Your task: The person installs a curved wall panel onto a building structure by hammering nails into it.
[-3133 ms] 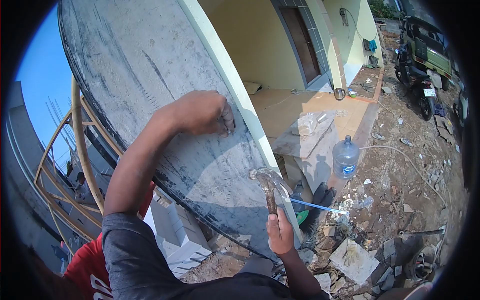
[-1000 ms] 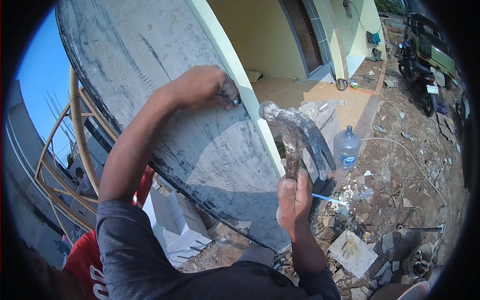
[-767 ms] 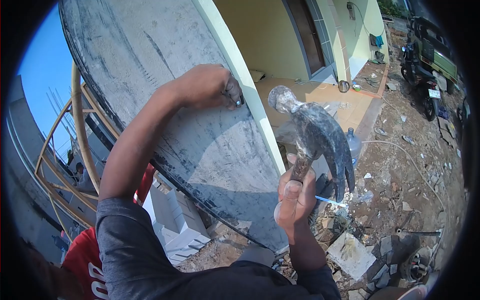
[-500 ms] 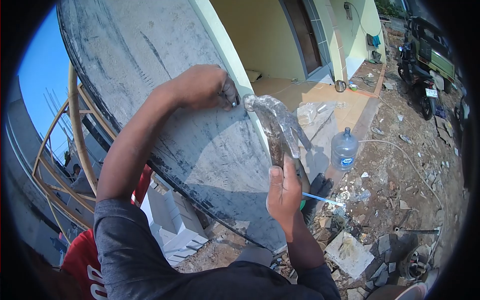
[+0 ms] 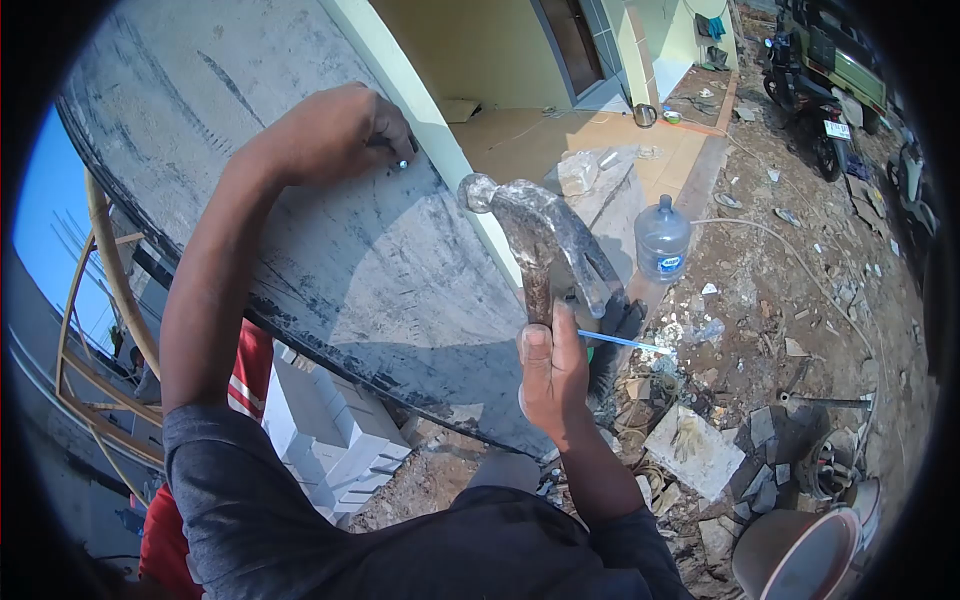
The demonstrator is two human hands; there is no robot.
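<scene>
My left hand (image 5: 350, 132) is closed in a pinch against the grey concrete slab (image 5: 400, 265), close to its pale green edge. Between its fingertips sits a nail (image 5: 403, 164), of which only a small shiny end shows. My right hand (image 5: 556, 375) is wrapped around the handle of a claw hammer (image 5: 540, 222), thumb pointing up along it. The hammer's round striking face points left towards the nail, with a gap between them. The claw curves down to the right. Much of the handle is hidden in my hand.
A large water bottle (image 5: 662, 240) stands on the right, near broken slabs (image 5: 578, 172). Rubble, a concrete block (image 5: 694, 452) and a bucket (image 5: 800, 555) lie lower right. White blocks (image 5: 340, 430) are stacked below the slab. A motorbike (image 5: 815, 110) stands far right. Bamboo scaffolding (image 5: 110, 270) rises left.
The view has shifted, so the scene sits further left and higher. The hammer's face was almost at the nail and is now further from it. Both hands keep their grips.
</scene>
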